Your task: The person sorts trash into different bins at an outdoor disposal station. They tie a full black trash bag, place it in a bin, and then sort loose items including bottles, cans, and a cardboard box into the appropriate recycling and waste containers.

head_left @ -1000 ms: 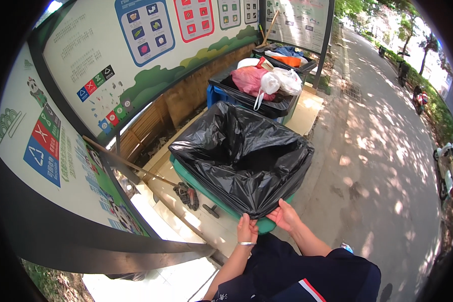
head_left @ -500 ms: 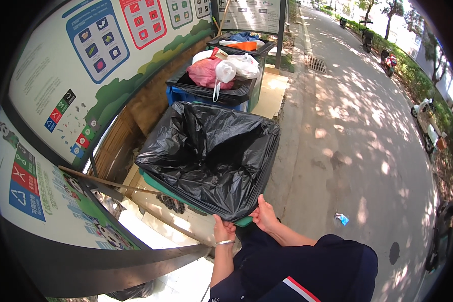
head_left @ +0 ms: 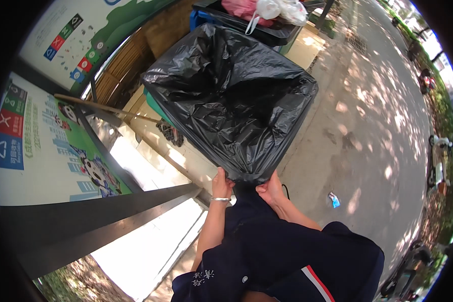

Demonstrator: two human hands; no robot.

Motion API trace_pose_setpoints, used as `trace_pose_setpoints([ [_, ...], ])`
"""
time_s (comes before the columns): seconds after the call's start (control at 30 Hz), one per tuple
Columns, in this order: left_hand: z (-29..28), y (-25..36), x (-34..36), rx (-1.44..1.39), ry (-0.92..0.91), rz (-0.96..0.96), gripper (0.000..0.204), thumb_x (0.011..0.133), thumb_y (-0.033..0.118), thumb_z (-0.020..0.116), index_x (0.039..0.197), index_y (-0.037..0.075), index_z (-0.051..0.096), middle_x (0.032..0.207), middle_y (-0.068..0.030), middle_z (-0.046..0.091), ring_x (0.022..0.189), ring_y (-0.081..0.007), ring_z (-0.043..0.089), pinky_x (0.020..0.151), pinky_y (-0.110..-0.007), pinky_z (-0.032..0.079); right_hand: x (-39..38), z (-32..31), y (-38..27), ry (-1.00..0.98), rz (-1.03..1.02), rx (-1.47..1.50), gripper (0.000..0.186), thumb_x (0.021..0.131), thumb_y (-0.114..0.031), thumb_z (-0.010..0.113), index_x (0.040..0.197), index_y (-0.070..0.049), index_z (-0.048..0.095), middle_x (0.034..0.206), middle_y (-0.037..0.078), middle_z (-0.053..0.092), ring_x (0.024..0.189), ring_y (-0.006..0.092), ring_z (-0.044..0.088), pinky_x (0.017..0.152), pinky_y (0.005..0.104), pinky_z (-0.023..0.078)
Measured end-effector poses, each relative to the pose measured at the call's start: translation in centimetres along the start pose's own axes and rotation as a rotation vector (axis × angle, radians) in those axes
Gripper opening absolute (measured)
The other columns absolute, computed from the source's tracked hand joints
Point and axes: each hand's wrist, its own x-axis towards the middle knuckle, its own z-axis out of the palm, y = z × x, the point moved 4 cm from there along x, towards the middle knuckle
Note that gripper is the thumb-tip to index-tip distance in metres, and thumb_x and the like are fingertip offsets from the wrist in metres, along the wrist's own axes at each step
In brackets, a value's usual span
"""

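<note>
A black garbage bag [head_left: 231, 105] lines a green bin [head_left: 156, 106], its mouth spread wide over the rim and its inside showing creased folds. My left hand [head_left: 222, 184] grips the bag's near edge, thumb up, a silver bracelet on the wrist. A short way to the right, my right hand [head_left: 272, 189] pinches the same edge near the bag's near corner. Between the two hands the plastic is drawn taut over the rim. Most of the bin is covered by the bag; a green strip shows on its left side.
Behind stands another lined bin [head_left: 282, 34] heaped with a pink bag [head_left: 239, 10] and white bags [head_left: 287, 11]. A mop [head_left: 170, 133] leans at the left, beside printed panels [head_left: 60, 151] and a dark metal post [head_left: 100, 214]. Blue litter [head_left: 333, 200] lies on the road.
My view has tipped down and come closer to the bin. Both hands keep hold of the bag; its near edge now covers the green rim that showed between them.
</note>
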Motion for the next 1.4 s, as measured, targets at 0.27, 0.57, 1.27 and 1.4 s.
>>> trace_pose_setpoints([
  [0.27,-2.4,-2.5,1.0,0.082,-0.007,0.023,0.031,0.083,0.04,0.046,0.074,0.011,0.053,0.065,0.0007,0.055,0.05,-0.0076,0.046,0.043,-0.02,0.032,1.2,-1.8,0.1,-0.01,0.031,-0.177,0.036,0.083,-0.049,0.038,0.079,-0.015,0.047,0.065,-0.002,0.045,0.052,0.0105,0.034,0.044,0.0239,0.025],
  [0.57,-0.8,-3.1,3.1,-0.006,0.084,0.027,0.034,0.084,0.038,0.046,0.063,0.012,0.049,0.054,0.0024,0.046,0.044,-0.0072,0.04,0.041,-0.02,0.031,3.2,-2.9,-1.4,-0.115,0.124,-0.115,0.035,0.084,-0.045,0.04,0.098,-0.014,0.05,0.09,-0.003,0.052,0.064,0.0087,0.041,0.043,0.0189,0.029],
  [1.27,2.1,-0.8,-3.0,0.438,0.651,0.236,0.046,0.084,0.036,0.04,0.117,0.004,0.04,0.117,-0.0133,0.044,0.106,-0.0249,0.042,0.087,-0.033,0.035,16.6,4.3,-32.1,0.026,-0.434,-0.353,0.055,0.078,-0.04,0.053,0.121,-0.01,0.035,0.115,0.008,0.044,0.102,0.0182,0.042,0.082,0.0305,0.037],
  [1.4,9.6,1.1,-1.7,0.507,1.003,0.445,0.057,0.072,0.02,0.062,0.117,-0.004,0.037,0.111,-0.0129,0.047,0.098,-0.0199,0.045,0.087,-0.029,0.033,19.9,10.1,-33.5,-0.237,-0.706,-1.067,0.042,0.076,-0.02,0.055,0.112,0.0,0.044,0.108,0.01,0.048,0.098,0.0152,0.044,0.085,0.0268,0.034],
])
